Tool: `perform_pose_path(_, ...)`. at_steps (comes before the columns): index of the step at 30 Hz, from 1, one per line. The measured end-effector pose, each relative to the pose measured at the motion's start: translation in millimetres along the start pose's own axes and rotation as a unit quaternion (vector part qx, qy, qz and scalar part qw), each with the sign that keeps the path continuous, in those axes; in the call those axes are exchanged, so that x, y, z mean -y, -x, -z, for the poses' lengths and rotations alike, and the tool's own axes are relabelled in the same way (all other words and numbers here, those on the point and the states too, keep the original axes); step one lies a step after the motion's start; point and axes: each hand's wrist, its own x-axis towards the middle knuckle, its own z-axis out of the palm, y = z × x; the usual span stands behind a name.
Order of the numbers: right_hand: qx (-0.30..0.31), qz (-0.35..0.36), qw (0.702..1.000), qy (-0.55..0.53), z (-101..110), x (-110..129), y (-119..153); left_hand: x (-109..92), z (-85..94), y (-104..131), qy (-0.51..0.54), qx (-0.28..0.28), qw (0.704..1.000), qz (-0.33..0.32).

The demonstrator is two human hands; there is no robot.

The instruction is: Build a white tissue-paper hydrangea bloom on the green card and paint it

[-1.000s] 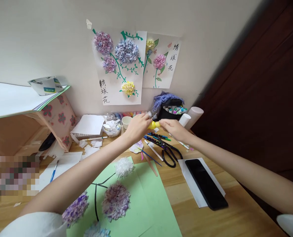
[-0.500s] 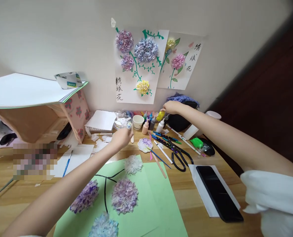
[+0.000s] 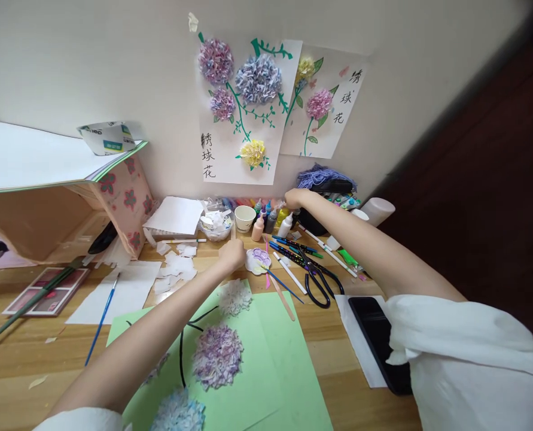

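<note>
My left hand (image 3: 233, 254) is curled closed just below the flower-shaped palette's level, left of it; a flat wooden craft stick (image 3: 233, 229) shows right above the knuckles. Whether the fingers grip it is hidden. My right hand (image 3: 297, 198) reaches to the wall side, fingers bent down over a row of paint bottles. Nearest its fingertips is a yellow paint bottle (image 3: 283, 217); a white paint bottle (image 3: 286, 226) stands in front. Left of these are a peach paint bottle (image 3: 258, 228) and a paper cup (image 3: 245, 219). The flower-shaped palette (image 3: 258, 261) has purple paint on it.
Green paper (image 3: 266, 353) with paper-scrap flowers lies in front. Black scissors (image 3: 322, 278), pens (image 3: 293, 254) and a phone (image 3: 374, 335) are on the right. Paper scraps (image 3: 176, 266), a bowl (image 3: 216, 226) and a blue brush (image 3: 102, 320) lie left. Flower pictures (image 3: 248, 120) hang on the wall.
The yellow paint bottle, tilted at my right fingertips before, now sits lower among the other bottles. My left hand has drawn slightly toward me. The view has shifted a little.
</note>
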Motion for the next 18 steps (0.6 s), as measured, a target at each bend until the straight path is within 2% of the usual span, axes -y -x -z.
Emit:
perform_pose_path(2, 0.033, -0.042, 0.999, 0.012, 4.2, 2.1, 1.7, -1.5, -2.2, -1.6, 0.001, 0.007, 1.000, 0.004)
perform_pose_path(4, 0.038, -0.072, 0.997, 0.015, 12.2, 4.7, 7.8, -2.5, -3.6, -3.2, 0.001, 0.011, 1.000, 0.007)
perform_pose_path(7, -0.010, -0.088, 0.996, 0.006, 22.5, 13.0, 34.2, -4.0, -5.1, -4.8, 0.002, 0.014, 1.000, 0.009)
perform_pose_path(9, -0.055, -0.084, 0.995, -0.010, 18.7, 23.6, 67.0, -4.7, -5.7, -5.6, 0.003, 0.013, 1.000, 0.010)
perform_pose_path(11, -0.075, -0.063, 0.995, -0.035, 1.1, 38.1, 108.7, -4.7, -6.3, -6.5, 0.006, 0.012, 1.000, 0.010)
perform_pose_path(14, -0.044, -0.027, 0.995, -0.088, -46.8, 61.3, 169.7, -2.6, -7.5, -8.7, 0.014, 0.011, 1.000, 0.006)
perform_pose_path(16, -0.035, -0.023, 0.992, -0.121, -81.9, 72.9, 197.0, -0.8, -8.8, -10.4, 0.023, 0.012, 1.000, -0.001)
perform_pose_path(18, -0.045, -0.038, 0.987, -0.148, -110.1, 80.0, 210.4, 0.4, -10.4, -11.7, 0.033, 0.016, 0.999, -0.009)
